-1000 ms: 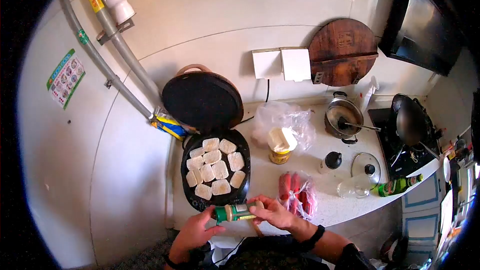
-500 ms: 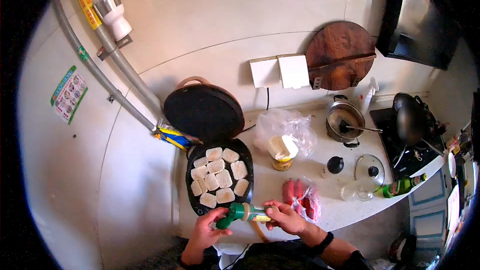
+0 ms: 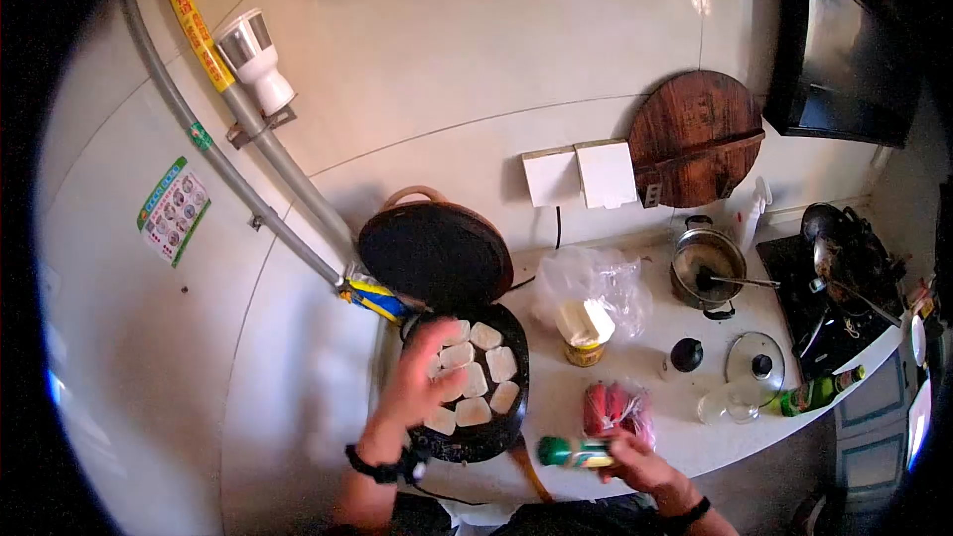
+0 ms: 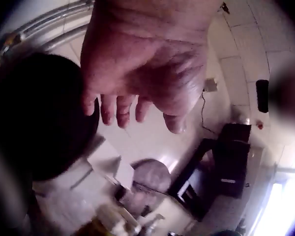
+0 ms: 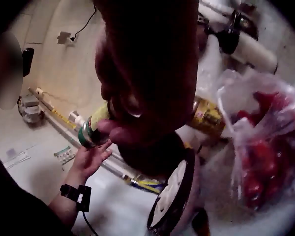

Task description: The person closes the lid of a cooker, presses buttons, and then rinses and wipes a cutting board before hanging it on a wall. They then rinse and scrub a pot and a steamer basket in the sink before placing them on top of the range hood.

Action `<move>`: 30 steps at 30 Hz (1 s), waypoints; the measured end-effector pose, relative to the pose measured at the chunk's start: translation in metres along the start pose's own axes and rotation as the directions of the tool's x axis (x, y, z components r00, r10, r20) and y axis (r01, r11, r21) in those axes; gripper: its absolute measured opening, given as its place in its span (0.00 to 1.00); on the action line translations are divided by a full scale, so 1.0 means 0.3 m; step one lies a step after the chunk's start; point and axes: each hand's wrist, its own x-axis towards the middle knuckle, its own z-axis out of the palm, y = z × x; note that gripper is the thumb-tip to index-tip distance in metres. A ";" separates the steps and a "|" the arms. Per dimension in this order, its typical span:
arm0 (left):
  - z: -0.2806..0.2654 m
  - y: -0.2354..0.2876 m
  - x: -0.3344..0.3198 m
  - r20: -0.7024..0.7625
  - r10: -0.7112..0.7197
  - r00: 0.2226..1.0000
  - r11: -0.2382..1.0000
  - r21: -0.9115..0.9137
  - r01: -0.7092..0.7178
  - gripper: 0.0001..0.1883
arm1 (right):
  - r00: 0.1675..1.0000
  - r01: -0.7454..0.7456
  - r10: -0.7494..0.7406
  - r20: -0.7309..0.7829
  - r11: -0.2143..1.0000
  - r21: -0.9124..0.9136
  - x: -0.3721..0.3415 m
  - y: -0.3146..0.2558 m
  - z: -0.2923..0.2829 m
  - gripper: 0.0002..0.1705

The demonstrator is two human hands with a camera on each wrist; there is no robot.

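My left hand (image 3: 410,389) is raised over an open electric griddle (image 3: 511,415) and hides part of it. In the left wrist view its palm (image 4: 147,64) faces the camera, fingers extended and holding nothing. Several pale, rounded rectangular slices (image 3: 502,364) lie on the black griddle plate. The right hand (image 3: 645,467) grips a green-capped seasoning shaker (image 3: 576,452) by one end, tilted sideways near the front edge of the counter. From the right wrist, the shaker's green part (image 5: 87,133) sticks out past the fingers.
The griddle lid (image 3: 432,250) stands upright behind the plate. A bag of red sausage-like packs (image 3: 615,405) lies just beyond the right hand. Farther off are a yellow-labelled jar (image 3: 584,352), a pot (image 3: 707,263), a glass lid (image 3: 756,362) and a green bottle (image 3: 822,392).
Earlier both hands held the shaker in front of the griddle, the left at its green cap. The left hand has let go and moved up over the griddle; the right has carried the shaker rightward.
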 end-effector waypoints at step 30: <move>0.032 0.034 -0.195 -0.271 -0.241 0.932 0.643 0.675 0.363 0.19 | 0.988 0.111 -0.105 -0.113 0.993 0.042 -0.126 -0.040 -0.075 0.35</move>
